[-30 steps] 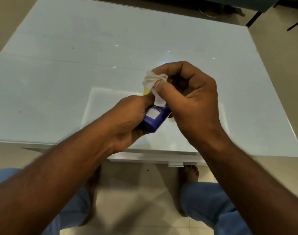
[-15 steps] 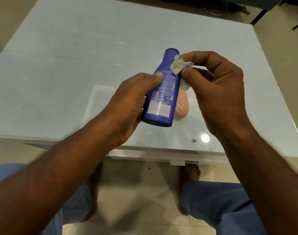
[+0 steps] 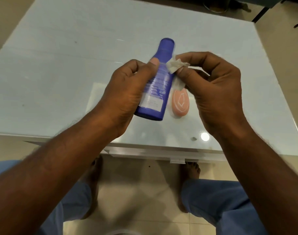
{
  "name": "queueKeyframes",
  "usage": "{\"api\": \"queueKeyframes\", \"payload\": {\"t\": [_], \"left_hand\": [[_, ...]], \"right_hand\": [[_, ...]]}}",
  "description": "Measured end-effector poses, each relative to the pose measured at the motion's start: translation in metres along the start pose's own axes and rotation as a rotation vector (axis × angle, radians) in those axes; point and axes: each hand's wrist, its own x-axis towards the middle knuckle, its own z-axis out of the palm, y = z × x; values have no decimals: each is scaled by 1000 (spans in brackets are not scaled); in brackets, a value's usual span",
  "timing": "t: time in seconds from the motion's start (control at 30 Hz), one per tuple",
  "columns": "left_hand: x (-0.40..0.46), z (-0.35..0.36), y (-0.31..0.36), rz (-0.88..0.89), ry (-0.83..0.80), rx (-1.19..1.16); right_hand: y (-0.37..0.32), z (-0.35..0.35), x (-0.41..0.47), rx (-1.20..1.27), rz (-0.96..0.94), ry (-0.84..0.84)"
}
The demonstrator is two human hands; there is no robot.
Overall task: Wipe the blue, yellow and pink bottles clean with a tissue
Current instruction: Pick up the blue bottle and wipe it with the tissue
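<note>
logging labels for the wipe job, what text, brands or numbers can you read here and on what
No text can be read as words.
Blue bottle, held in the left hand: lines of white print and a pale label patch near its base, too small and blurred to read.
Pink bottle, lying on the table: a white outline emblem, no letters legible.
Tissue, pinched in the right hand: no print.

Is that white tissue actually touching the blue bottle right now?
Touching. The head view shows the tissue, pinched by the right hand, lying against the side of the blue bottle with no gap, while the left hand grips the bottle.
</note>
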Motion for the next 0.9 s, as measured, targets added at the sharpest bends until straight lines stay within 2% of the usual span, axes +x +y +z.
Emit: {"api": "queueKeyframes", "payload": {"t": [0.17,0.33,0.4,0.43,0.57,0.67,0.77,0.9], "left_hand": [[6,-7,3,-32,219,-205],[5,-11,3,-50,283,-254],[3,-10,5,-81,241,-280],[2,-8,6,-103,197,-297],[-5,1,12,-200,-20,-271],[-10,3,11,-246,-160,-140],[-11,5,9,-264,-245,-87],[-6,3,5,-253,-142,-127]], "right_hand": [[5,21,-14,-135,-87,-160],[7,23,-19,-193,-59,-299],[5,20,-18,-227,-84,-336],[3,19,-16,-241,-114,-302],[3,7,-1,-278,-171,65],[6,-3,9,-300,-149,205],[7,-5,8,-353,-166,164],[5,2,1,-352,-225,17]]}}
